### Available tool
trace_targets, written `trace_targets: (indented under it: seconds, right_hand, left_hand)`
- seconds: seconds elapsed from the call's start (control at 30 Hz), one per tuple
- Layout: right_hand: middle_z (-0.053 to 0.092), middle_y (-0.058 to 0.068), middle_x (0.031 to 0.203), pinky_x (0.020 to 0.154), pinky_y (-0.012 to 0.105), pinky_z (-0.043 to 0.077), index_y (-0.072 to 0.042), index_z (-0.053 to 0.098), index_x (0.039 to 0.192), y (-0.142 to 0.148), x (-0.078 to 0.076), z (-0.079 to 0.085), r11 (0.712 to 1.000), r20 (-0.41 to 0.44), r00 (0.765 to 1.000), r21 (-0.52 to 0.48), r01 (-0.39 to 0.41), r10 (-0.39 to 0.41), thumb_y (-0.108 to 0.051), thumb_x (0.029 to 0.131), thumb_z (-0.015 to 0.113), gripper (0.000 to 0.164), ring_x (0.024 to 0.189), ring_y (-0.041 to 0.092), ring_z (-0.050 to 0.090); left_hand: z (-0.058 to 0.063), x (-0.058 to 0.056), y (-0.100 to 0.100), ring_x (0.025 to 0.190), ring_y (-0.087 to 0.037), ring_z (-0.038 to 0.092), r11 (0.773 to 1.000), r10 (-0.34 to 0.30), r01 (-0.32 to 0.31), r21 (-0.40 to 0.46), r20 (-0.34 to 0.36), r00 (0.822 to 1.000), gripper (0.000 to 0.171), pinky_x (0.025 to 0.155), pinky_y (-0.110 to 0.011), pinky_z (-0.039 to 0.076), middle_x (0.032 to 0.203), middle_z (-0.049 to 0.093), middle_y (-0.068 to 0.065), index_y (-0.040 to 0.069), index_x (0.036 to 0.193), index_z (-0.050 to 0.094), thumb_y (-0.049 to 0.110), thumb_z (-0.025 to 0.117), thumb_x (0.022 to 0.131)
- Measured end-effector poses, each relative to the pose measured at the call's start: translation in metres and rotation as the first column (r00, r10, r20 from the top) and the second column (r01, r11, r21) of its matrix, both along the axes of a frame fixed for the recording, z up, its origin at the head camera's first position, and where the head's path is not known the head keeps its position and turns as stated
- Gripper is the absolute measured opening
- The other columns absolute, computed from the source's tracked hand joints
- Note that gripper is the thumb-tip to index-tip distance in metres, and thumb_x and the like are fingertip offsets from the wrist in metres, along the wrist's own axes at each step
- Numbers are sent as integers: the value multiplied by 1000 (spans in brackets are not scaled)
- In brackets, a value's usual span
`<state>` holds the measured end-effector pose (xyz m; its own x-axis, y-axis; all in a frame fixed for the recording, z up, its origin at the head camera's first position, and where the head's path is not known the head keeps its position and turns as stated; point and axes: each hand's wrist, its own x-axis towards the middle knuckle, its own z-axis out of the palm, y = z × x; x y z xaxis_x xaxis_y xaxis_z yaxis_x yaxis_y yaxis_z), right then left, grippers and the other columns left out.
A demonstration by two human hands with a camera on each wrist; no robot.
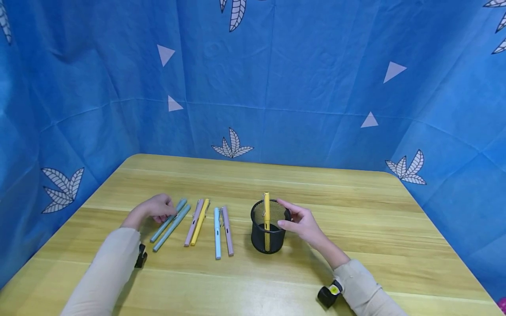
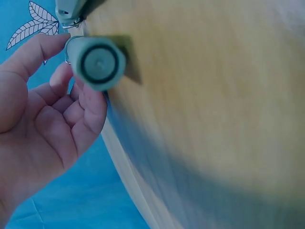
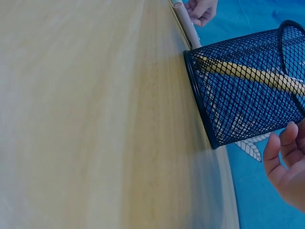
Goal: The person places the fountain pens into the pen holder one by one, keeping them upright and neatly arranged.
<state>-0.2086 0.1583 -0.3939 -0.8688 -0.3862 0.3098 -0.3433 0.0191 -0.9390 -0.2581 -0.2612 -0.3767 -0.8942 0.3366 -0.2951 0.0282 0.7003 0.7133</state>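
My left hand (image 1: 160,207) pinches the left one of two green pens (image 2: 100,64) lying side by side at the left of the table. The other green pen (image 1: 171,228) lies just to its right. Over at the black mesh pen holder (image 1: 268,239), my right hand (image 1: 304,224) holds the right side of the rim, thumb in front and index finger behind. A yellow pen (image 1: 266,210) stands upright inside the holder. In the right wrist view, the fingers (image 3: 286,148) are curled beside the mesh; the thumb is out of sight.
Between my hands lie a purple pen (image 1: 194,223) beside a yellow pen (image 1: 200,222), then a light blue pen (image 1: 217,235) beside another purple pen (image 1: 227,231). The wooden table (image 1: 336,193) meets a blue curtain (image 1: 296,79) at its back and sides.
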Motion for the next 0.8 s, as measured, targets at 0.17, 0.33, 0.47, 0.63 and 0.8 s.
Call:
trace_targets:
  seconds: [0.17, 0.33, 0.47, 0.63, 0.8]
  right_hand:
    - [44, 39, 111, 60, 20, 47, 9, 41, 128, 0, 0, 0, 1000, 0, 1000, 5, 3, -3, 3, 78, 63, 54, 67, 8, 51]
    - [45, 40, 109, 61, 20, 48, 9, 41, 128, 1, -1, 1, 1000, 4, 1000, 1, 0, 0, 4, 78, 62, 55, 69, 8, 52]
    - [46, 41, 106, 62, 20, 49, 10, 40, 128, 0, 0, 2, 1000, 10, 1000, -8, -3, 3, 3, 77, 63, 56, 69, 8, 54]
    - [48, 40, 103, 60, 19, 48, 10, 40, 128, -1, 0, 2, 1000, 13, 1000, -14, -1, 1, 2, 77, 64, 57, 67, 7, 52]
    - [44, 40, 111, 62, 20, 48, 10, 40, 128, -1, 0, 0, 1000, 16, 1000, -12, 1, -1, 2, 78, 63, 56, 68, 7, 53]
  left_hand:
    - [2, 0, 3, 52, -14, 45, 999, 35, -35, 9, -10, 999, 17, 49, -27, 45, 58, 46, -4, 4, 69, 47, 7, 59, 81]
    - [1, -2, 1, 53, -14, 45, 999, 34, -34, 12, -31, 999, 16, 50, -27, 44, 58, 47, -2, 3, 69, 51, 3, 58, 83]
    - [1, -4, 0, 54, -13, 47, 999, 49, -49, -10, -34, 998, 13, 52, -27, 46, 58, 49, -3, 1, 71, 54, 3, 58, 83]
    - [3, -2, 0, 56, -13, 52, 997, 70, -71, -22, -31, 997, 13, 53, -28, 49, 60, 54, -4, -3, 72, 57, 3, 59, 83]
    - [7, -1, -2, 59, -15, 56, 996, 84, -83, 21, -14, 996, 15, 57, -31, 51, 65, 58, -7, -7, 76, 59, 4, 55, 86]
